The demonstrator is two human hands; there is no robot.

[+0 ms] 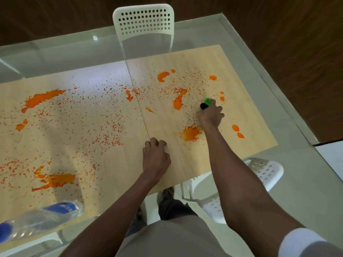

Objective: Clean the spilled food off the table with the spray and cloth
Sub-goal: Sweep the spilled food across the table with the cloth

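One spray bottle inside right hand.

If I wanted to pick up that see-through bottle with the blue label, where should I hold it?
Probably around the clear middle of the plastic bottle, just past its blue label. It seems to lie on its side at the near left edge of the table, so come down from above and wrap your fingers across it, not along it. The body is round and may roll, so hold firmly.
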